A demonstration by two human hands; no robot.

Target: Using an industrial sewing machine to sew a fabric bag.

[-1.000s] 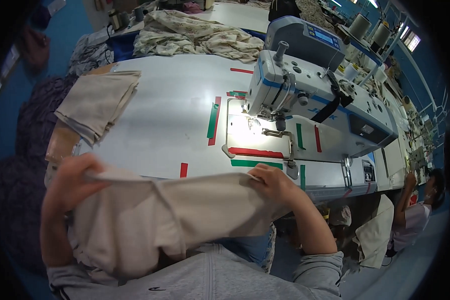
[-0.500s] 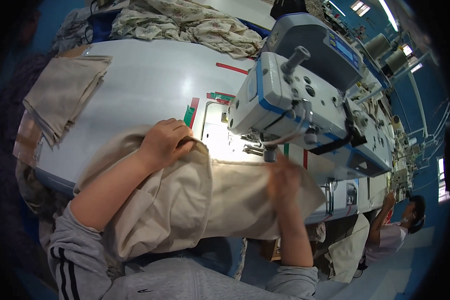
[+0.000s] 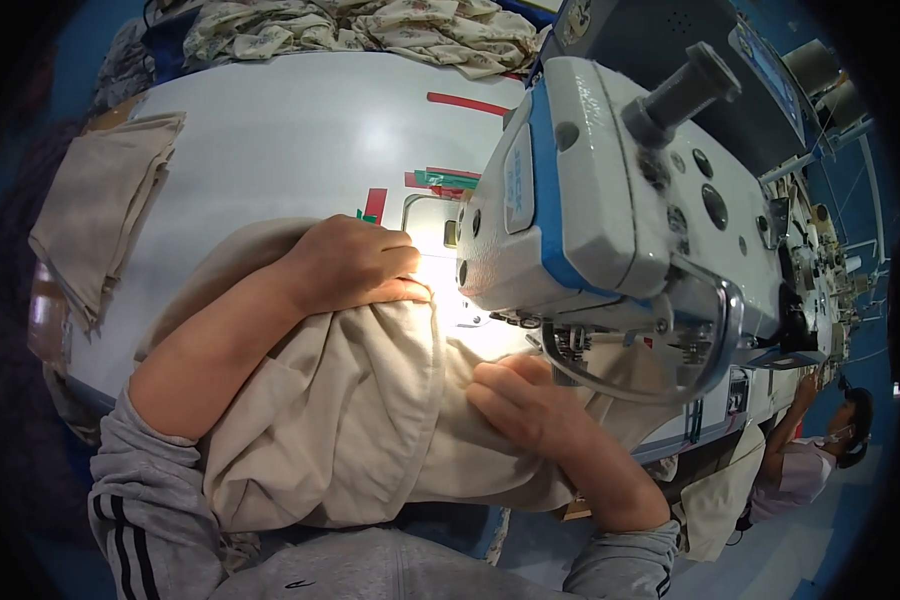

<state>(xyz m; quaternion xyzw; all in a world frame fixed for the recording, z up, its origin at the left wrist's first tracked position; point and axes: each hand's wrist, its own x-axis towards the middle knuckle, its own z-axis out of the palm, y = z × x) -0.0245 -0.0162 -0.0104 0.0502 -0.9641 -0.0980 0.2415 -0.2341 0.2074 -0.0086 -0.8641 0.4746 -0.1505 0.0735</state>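
A large piece of beige fabric (image 3: 330, 410) drapes over the front edge of the sewing table and lies bunched under both arms. My left hand (image 3: 355, 262) is closed on a fold of it, left of the lit needle area of a white and blue sewing machine (image 3: 600, 190). Close in front of the needle area, my right hand (image 3: 525, 403) has its fingers bent together and pinches the fabric. The machine head hides the needle and part of the fabric on the right.
Folded beige cloth (image 3: 110, 205) lies on the left of the white tabletop (image 3: 300, 130). Crumpled floral fabric (image 3: 360, 35) is heaped along the far edge. Red tape (image 3: 465, 103) marks the surface. A co-worker (image 3: 815, 460) sits at the right, near hanging beige cloth (image 3: 720, 495).
My right hand has moved left and closed on the fabric by the needle area. My left hand has shifted slightly toward the machine with the fabric. The view has come nearer the machine.
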